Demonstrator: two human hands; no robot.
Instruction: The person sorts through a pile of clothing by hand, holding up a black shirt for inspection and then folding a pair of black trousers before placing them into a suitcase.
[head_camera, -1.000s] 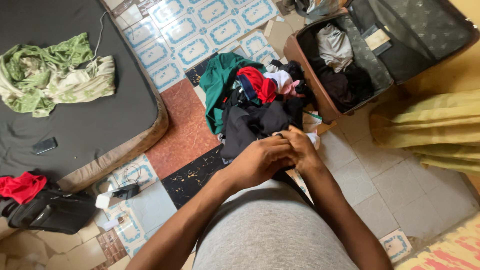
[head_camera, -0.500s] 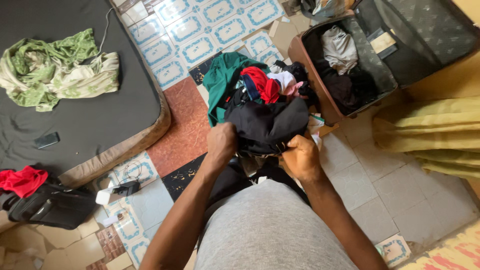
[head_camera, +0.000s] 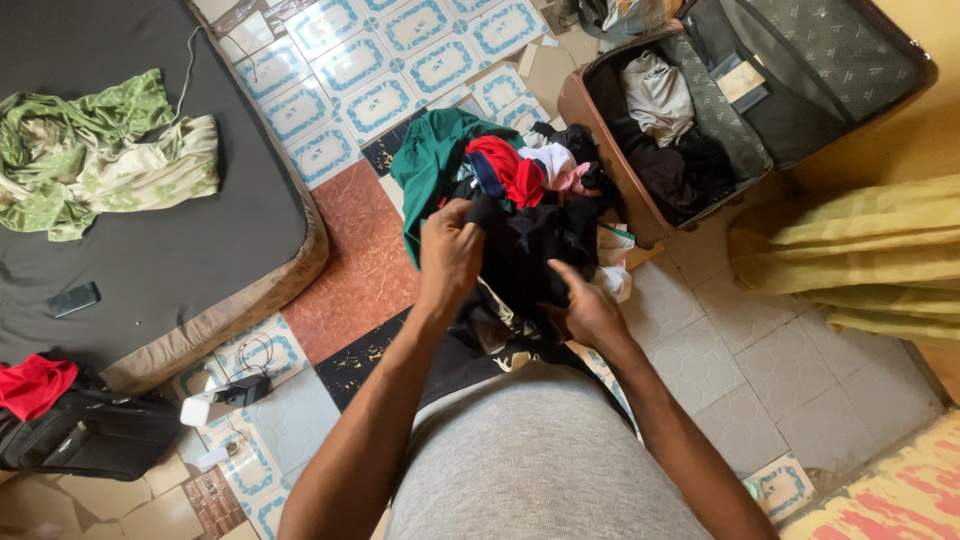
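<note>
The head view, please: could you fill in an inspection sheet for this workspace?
Surface: tiled floor, mixed patterns.
Job's things: black garment, lifted above a clothes pile of green, red and white pieces.
Clutter: open suitcase with clothes inside; black bag; red cloth.
Hands: left hand grips the garment's top edge; right hand touches its lower part, fingers open.
Cables: thin cable by a charger.
Surroundings: dark mattress with a green cloth and phone; yellow curtain.
</note>
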